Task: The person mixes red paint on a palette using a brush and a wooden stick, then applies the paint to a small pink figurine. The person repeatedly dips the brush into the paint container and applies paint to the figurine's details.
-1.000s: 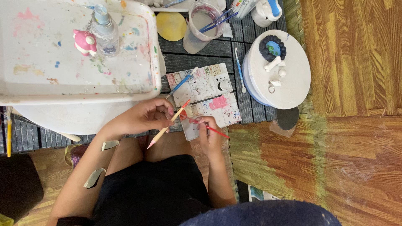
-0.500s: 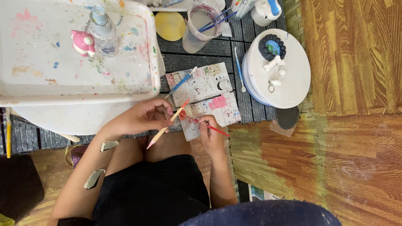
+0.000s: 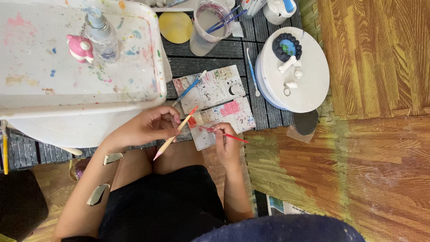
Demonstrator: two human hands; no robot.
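My left hand [image 3: 150, 127] grips a wooden-handled brush [image 3: 174, 133] whose red tip rests at the edge of a paint-stained white palette [image 3: 224, 89]. My right hand [image 3: 223, 138] pinches a thin red brush [image 3: 233, 136] over the palette's near corner. The two hands are close together above my lap, just in front of the palette. A blue-handled brush [image 3: 190, 87] lies across the palette's left side.
A paint-splattered white tray [image 3: 45, 85] at left carries a small spray bottle [image 3: 101, 33] and a pink figure [image 3: 79, 47]. A water cup [image 3: 207, 29] with brushes and a yellow disc [image 3: 176, 26] stand behind. A round white stand [image 3: 309, 85] at right bears a dark ring-shaped piece [image 3: 286, 46].
Both hands stay nearly where they were. The brush in my left hand has shifted only slightly against the palette's edge.
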